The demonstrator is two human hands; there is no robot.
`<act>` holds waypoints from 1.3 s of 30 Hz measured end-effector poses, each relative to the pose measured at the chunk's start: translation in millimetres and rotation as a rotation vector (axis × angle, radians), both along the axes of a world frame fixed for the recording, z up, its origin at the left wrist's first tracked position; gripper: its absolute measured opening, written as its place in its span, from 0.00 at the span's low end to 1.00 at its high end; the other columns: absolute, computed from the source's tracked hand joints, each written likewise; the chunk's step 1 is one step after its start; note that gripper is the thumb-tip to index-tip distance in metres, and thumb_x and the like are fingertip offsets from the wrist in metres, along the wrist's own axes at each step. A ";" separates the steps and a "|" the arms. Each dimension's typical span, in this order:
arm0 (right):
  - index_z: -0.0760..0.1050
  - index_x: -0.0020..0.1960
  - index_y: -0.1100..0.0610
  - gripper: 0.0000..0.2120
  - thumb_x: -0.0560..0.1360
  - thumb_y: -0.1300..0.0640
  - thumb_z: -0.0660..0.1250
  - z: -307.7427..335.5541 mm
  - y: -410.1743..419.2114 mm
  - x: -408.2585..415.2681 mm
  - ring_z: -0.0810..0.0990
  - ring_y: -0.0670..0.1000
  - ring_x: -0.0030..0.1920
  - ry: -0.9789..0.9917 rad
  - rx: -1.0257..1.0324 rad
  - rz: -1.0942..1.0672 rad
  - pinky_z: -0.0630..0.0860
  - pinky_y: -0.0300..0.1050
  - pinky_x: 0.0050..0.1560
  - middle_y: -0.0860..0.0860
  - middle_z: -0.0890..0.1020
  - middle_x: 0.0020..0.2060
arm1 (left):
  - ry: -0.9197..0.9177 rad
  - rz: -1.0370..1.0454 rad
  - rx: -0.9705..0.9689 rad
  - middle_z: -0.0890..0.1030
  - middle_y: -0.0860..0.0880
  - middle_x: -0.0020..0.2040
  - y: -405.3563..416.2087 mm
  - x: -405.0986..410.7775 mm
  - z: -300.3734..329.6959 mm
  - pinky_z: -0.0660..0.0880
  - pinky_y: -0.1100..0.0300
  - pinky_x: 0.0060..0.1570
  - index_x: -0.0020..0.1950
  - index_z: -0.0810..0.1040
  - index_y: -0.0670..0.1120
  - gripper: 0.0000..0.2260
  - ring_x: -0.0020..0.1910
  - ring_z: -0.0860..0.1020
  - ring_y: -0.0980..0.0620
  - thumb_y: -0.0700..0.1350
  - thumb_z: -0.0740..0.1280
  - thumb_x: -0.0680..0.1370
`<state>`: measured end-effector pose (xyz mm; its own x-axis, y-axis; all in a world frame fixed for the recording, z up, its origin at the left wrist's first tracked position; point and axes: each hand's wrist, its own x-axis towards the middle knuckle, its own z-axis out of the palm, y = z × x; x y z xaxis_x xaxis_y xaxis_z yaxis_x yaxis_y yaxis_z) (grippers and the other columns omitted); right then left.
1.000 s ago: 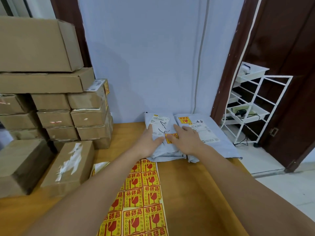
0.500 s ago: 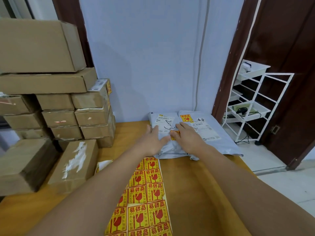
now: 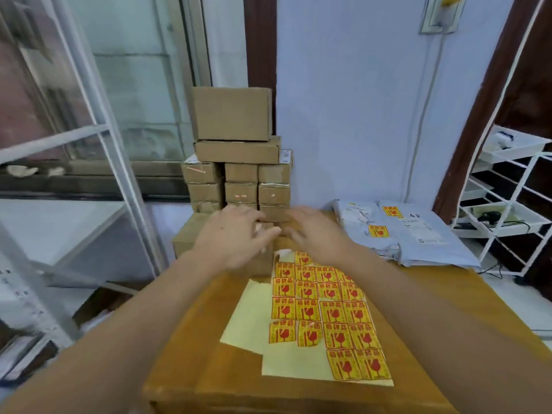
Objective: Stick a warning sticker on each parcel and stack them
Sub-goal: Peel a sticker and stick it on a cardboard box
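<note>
Hands [image 3: 236, 237] off mailers [image 3: 388, 231], open.

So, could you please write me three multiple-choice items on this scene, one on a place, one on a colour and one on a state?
1. Where do the grey mailer bags lie on the table?
A. far right corner
B. near left corner
C. under the sticker sheet

2. What colours are the warning stickers?
A. blue and white
B. yellow and red
C. green and black

3. How are the left hand and right hand?
A. each gripping a box
B. peeling a sticker
C. fingers spread, holding nothing

Answers: 1 A, the bags sit by the wall at the right edge. 2 B, red print on yellow squares. 3 C, both hands reach towards the cardboard boxes with nothing between the fingers.
</note>
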<state>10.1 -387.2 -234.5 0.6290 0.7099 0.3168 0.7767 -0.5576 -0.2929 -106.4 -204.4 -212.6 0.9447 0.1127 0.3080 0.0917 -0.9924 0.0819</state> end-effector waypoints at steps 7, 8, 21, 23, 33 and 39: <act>0.63 0.79 0.52 0.31 0.81 0.38 0.59 3.9 112.5 -63.3 0.70 0.56 0.72 0.084 -0.118 0.014 0.70 0.55 0.71 0.52 0.66 0.77 | 0.017 0.188 -0.135 0.69 0.50 0.77 112.1 -68.4 -20.9 0.67 0.47 0.73 0.79 0.66 0.53 0.42 0.75 0.68 0.47 0.78 0.46 0.75; 0.61 0.80 0.53 0.33 0.81 0.37 0.58 2.3 127.6 -66.3 0.69 0.56 0.73 0.099 -0.141 0.000 0.70 0.56 0.71 0.52 0.65 0.77 | 0.030 0.204 -0.150 0.68 0.50 0.78 122.9 -72.6 -25.6 0.67 0.46 0.73 0.80 0.65 0.52 0.44 0.75 0.67 0.47 0.79 0.45 0.74; 0.53 0.81 0.47 0.55 0.64 0.20 0.62 -26.9 263.0 -59.8 0.62 0.66 0.75 0.336 -0.186 -0.287 0.70 0.59 0.66 0.53 0.52 0.79 | 0.067 0.233 -0.259 0.63 0.51 0.80 184.5 -60.7 -79.6 0.67 0.47 0.72 0.83 0.55 0.51 0.43 0.77 0.66 0.48 0.75 0.59 0.76; 0.53 0.80 0.47 0.53 0.64 0.22 0.64 -35.4 271.7 -61.2 0.65 0.66 0.72 0.305 -0.211 -0.326 0.72 0.56 0.62 0.54 0.52 0.78 | 0.070 0.222 -0.249 0.63 0.50 0.81 191.8 -61.5 -84.4 0.66 0.46 0.74 0.83 0.54 0.51 0.44 0.77 0.65 0.48 0.75 0.57 0.76; 0.54 0.80 0.44 0.49 0.65 0.29 0.67 -27.6 249.7 -79.3 0.67 0.64 0.71 0.231 -0.080 -0.226 0.74 0.55 0.59 0.50 0.48 0.81 | -0.072 0.208 -0.524 0.64 0.52 0.80 199.6 -95.7 -82.0 0.65 0.46 0.74 0.82 0.59 0.56 0.42 0.78 0.64 0.50 0.78 0.55 0.74; 0.53 0.78 0.39 0.47 0.64 0.27 0.65 11.9 163.5 -96.6 0.68 0.59 0.72 0.127 0.046 -0.143 0.73 0.58 0.64 0.40 0.48 0.80 | -0.179 0.213 -0.657 0.68 0.51 0.78 172.8 -93.8 -73.7 0.68 0.45 0.72 0.80 0.64 0.54 0.39 0.74 0.69 0.51 0.76 0.52 0.76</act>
<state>-86.5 -223.7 -222.6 0.7591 0.5974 0.2585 0.6462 -0.6432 -0.4109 -200.2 -31.6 -286.3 0.8228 0.5048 0.2611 0.2077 -0.6948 0.6886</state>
